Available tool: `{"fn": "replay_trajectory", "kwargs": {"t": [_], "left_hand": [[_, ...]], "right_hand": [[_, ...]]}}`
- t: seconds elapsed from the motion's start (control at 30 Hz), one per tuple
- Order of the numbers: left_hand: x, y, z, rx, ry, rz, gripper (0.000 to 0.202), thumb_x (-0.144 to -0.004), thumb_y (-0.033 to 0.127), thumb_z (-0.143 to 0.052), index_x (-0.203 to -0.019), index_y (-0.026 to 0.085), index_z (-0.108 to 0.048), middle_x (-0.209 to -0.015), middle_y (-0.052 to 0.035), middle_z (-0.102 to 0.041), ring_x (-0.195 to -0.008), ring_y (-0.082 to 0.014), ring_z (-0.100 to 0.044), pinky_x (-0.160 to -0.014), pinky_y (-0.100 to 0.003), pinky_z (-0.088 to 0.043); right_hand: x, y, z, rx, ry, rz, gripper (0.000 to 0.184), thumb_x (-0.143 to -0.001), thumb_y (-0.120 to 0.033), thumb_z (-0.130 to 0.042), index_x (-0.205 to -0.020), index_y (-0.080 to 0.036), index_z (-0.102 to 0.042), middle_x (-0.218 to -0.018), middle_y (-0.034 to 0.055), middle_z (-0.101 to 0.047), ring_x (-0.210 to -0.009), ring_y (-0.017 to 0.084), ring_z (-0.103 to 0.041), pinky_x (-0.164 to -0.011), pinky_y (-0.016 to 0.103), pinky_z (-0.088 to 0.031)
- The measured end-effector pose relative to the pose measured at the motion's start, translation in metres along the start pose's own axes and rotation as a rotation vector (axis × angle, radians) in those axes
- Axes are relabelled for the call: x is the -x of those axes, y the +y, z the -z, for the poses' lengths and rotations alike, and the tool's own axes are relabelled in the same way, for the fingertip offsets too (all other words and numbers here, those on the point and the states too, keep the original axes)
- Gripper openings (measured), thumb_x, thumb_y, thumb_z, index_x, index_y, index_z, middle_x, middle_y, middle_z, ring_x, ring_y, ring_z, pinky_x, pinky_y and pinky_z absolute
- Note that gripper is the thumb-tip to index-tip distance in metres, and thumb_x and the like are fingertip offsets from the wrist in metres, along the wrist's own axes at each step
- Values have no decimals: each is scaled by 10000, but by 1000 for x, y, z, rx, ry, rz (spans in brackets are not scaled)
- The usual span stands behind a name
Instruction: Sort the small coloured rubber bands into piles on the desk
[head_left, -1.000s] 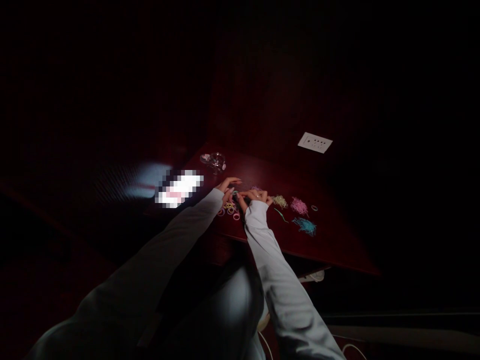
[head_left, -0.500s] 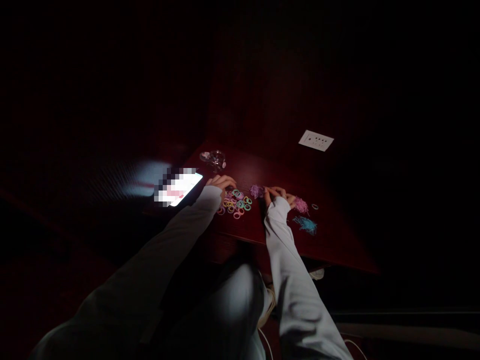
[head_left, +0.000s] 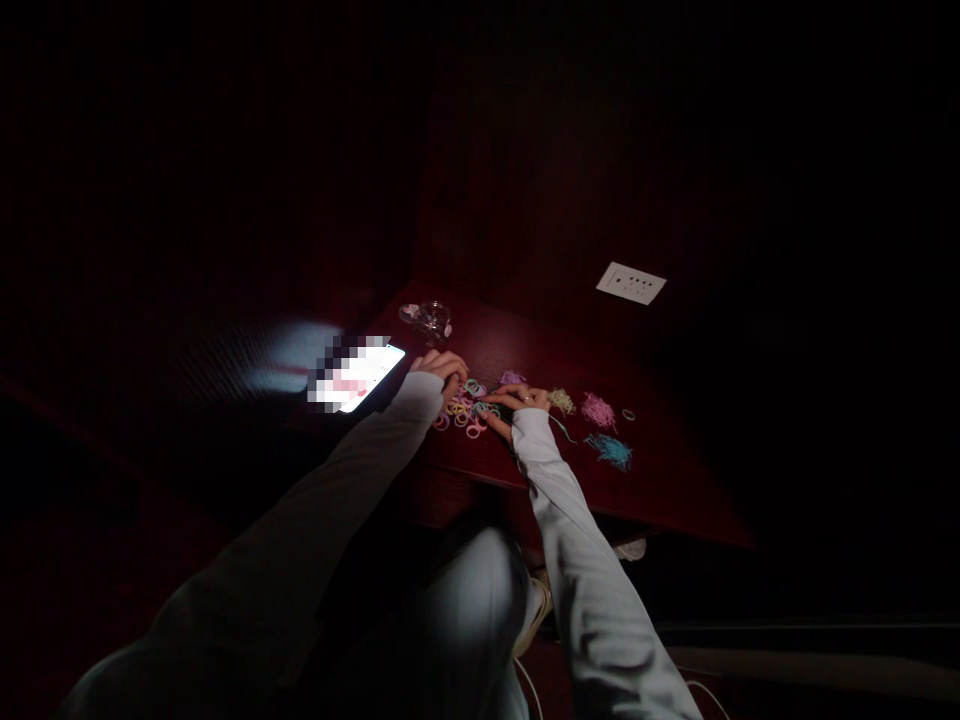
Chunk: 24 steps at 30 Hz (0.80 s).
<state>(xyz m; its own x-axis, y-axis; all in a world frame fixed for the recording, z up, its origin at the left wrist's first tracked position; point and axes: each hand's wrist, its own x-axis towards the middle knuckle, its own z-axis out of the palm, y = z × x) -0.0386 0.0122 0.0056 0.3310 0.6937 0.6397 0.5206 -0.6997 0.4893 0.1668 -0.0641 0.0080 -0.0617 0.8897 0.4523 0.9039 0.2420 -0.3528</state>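
The bands (head_left: 460, 412) lie in a mixed pile on the table (head_left: 480, 345). The left hand (head_left: 440, 365) bends over the pile's upper left edge; in light this dim, I cannot tell whether its fingers grip anything. The right hand (head_left: 523, 400) reaches in from the other side, thumb and forefinger parted at the pile's right edge. To its right sit the yellow heap (head_left: 561, 402), pink heap (head_left: 598, 411) and blue heap (head_left: 614, 451). A lit phone (head_left: 379, 376) lies beside the left hand.

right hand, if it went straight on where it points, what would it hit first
The right hand would probably meet the pile of coloured bands first; it is at the pile's edge, but contact is unclear.
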Motion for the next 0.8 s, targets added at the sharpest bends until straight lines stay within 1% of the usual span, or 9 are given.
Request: {"fn": "replay_trajectory", "kwargs": {"t": [0.1, 0.2, 0.27, 0.37, 0.47, 0.6, 0.73, 0.8], "left_hand": [[-1, -3, -4, -6, -21, 6, 202, -891, 119, -546, -828, 234, -699, -1056, -17, -771, -979, -223, -591, -886, -390, -404], [-1, -5, -8, -14, -65, 3, 209, -900, 119, -545, -847, 234, -711, -1056, -17, -766, -971, -221, -582, -898, -393, -393], [-1, -5, -9, -21, -88, -3, 212, -905, 117, -544, -854, 233, -715, -1056, -18, -762, -977, -223, -580, -902, -393, -389], [0, -6, -10, -25, -113, -11, 206, -901, 110, -555, -853, 231, -715, -1047, -17, -761, -983, -225, -582, -898, -390, -385], [0, -8, -11, -24, -124, -26, 204, -896, 107, -561, -847, 231, -714, -1039, -13, -765, -984, -223, -585, -894, -389, -383], [1, -10, -13, -28, -128, -37, 209, -885, 107, -553, -835, 232, -713, -1022, -11, -769, -973, -220, -583, -889, -389, -383], [1, -11, -13, -25, -132, -55, 208, -880, 114, -544, -857, 234, -712, -1019, -15, -769, -972, -221, -581, -892, -392, -386], [2, -11, -14, -27, -126, -52, 203, -879, 122, -543, -852, 237, -709, -1009, -17, -769, -967, -223, -579, -889, -392, -387]], "right_hand": [[1, -2, 0, 25, -35, 66, 230, -974, -495, -654, -1065, -353, -811, -1121, 46, -673, -1123, 272, -480, -952, 401, -348], [-1, -3, 1, 44, -45, 92, 286, -1007, -509, -592, -1016, -325, -811, -1099, 54, -681, -1112, 275, -478, -937, 399, -346], [-3, -3, -1, 47, -49, 63, 281, -1002, -504, -603, -974, -317, -810, -1112, 50, -688, -1111, 273, -474, -939, 399, -342], [-7, -3, -5, 49, -50, 13, 222, -982, -463, -655, -919, -319, -812, -1134, 32, -697, -1106, 260, -482, -937, 394, -334], [-11, -3, -9, 41, -30, -4, 204, -978, -428, -673, -880, -318, -815, -1096, 18, -714, -1095, 250, -487, -931, 391, -320], [-13, -4, -11, 3, 2, -25, 243, -980, -457, -666, -866, -316, -828, -1054, 27, -732, -1101, 259, -473, -951, 412, -304], [-14, -5, -13, -23, 40, -67, 240, -970, -468, -678, -882, -314, -839, -1073, 37, -741, -1104, 269, -471, -961, 428, -309], [-13, -6, -12, -22, 37, -59, 237, -974, -465, -672, -897, -320, -842, -1078, 35, -740, -1107, 272, -475, -957, 430, -314]]}}
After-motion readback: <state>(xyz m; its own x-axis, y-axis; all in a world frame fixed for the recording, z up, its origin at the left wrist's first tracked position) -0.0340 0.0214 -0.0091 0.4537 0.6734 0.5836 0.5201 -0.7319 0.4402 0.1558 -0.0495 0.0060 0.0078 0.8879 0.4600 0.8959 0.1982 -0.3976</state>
